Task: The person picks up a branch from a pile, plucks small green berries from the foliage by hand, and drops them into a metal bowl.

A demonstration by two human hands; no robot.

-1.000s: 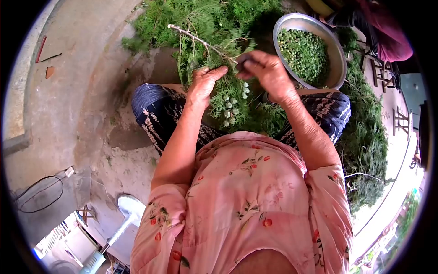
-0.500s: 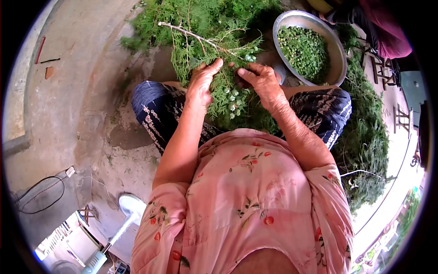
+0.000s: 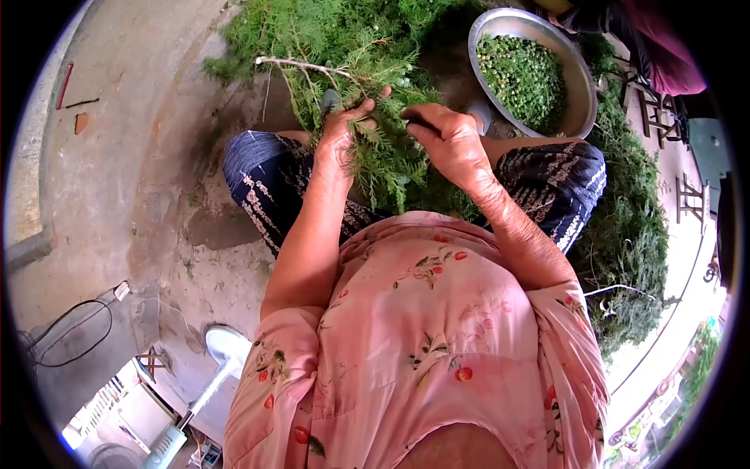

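Currently: the left hand (image 3: 342, 139) is closed around a cut evergreen branch (image 3: 373, 152) at upper centre of the frame, fingers curled over the stem and thumb raised beside it. The bare woody end of the branch sticks out toward the upper left past the hand, and the leafy part hangs down between the two hands, over the lap.

The right hand (image 3: 451, 142) is just to the right of the left hand, its fingertips pressed together in a pinch on the branch's foliage. What exactly sits in the pinch cannot be told.

A metal bowl (image 3: 576, 82) stands at upper right, near the right hand but apart from it, and is filled with small green pickings (image 3: 522, 74). A heap of green cuttings (image 3: 328, 27) lies along the top edge and runs down the right side.

Bare concrete floor (image 3: 117, 156) fills the left of the frame. A white fan (image 3: 223, 352) and a black cable (image 3: 70, 336) are at lower left. Another person's dark red sleeve (image 3: 672, 59) shows at the upper right corner.
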